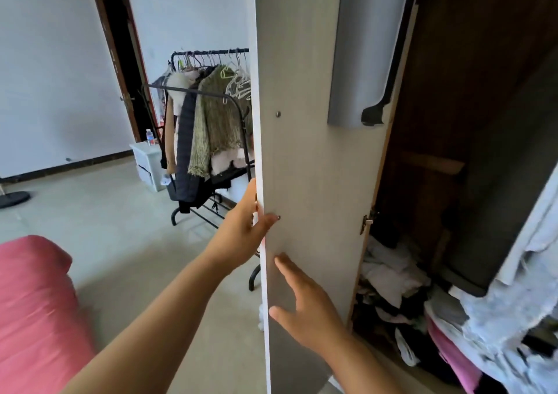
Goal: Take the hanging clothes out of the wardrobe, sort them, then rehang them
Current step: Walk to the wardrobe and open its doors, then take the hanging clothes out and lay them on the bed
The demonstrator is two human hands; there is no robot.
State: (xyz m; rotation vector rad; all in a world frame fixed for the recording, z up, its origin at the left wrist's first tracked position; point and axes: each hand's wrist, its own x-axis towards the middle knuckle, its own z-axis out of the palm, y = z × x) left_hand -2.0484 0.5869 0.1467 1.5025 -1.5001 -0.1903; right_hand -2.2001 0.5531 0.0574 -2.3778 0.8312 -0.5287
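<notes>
Opening the wardrobe point(471, 97) looks like the step you are on: your left hand point(241, 230) grips the free edge of the pale door point(305, 158), thumb curled over its inner face, while your right hand point(305, 306) lies just below it with fingers spread flat on the panel, clamped on nothing. To the right of both hands, inside the cabinet, a jumbled heap of clothes point(392, 276) covers the bottom and a few pale garments point(531, 236) hang at the far right edge (the rail itself is out of sight). Next you would likely swing the door fully clear, then reach rightward for those hanging pieces; the rack point(211, 52) beyond your left hand already carries coats and spare hangers.
</notes>
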